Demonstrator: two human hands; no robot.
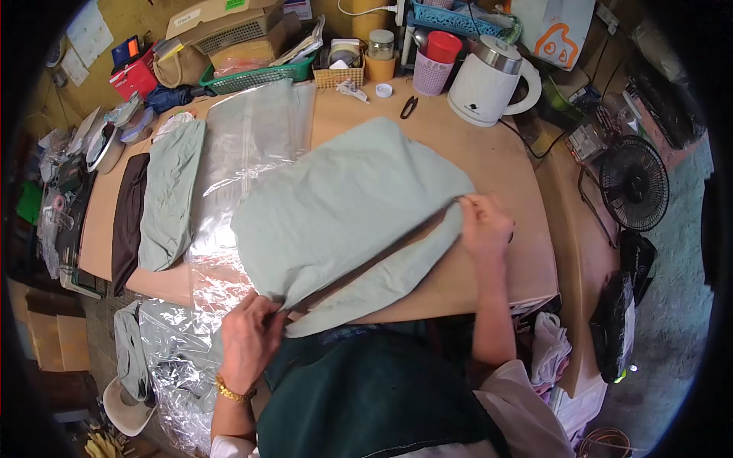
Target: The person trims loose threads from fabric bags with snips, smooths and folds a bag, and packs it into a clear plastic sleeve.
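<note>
A pale green cloth [343,198] lies spread over the brown tabletop, with a long gap along its near side and a narrow strip below that gap. At the strip's left end my left hand [248,332] pinches the cloth edge. My right hand [487,221] grips the right corner of the same cloth, fingers closed together. Clear plastic sheeting [225,191] lies beside and partly under the cloth on the left. Farther left are a folded green cloth [172,198] and a dark brown strip of cloth [130,217].
Small thread snips [409,107] and a white lid [383,90] lie behind the cloth. A white electric kettle [489,84] stands at the back right, its cord running right. Baskets, including a green tray [256,78], line the back. A black fan [634,183] stands at right.
</note>
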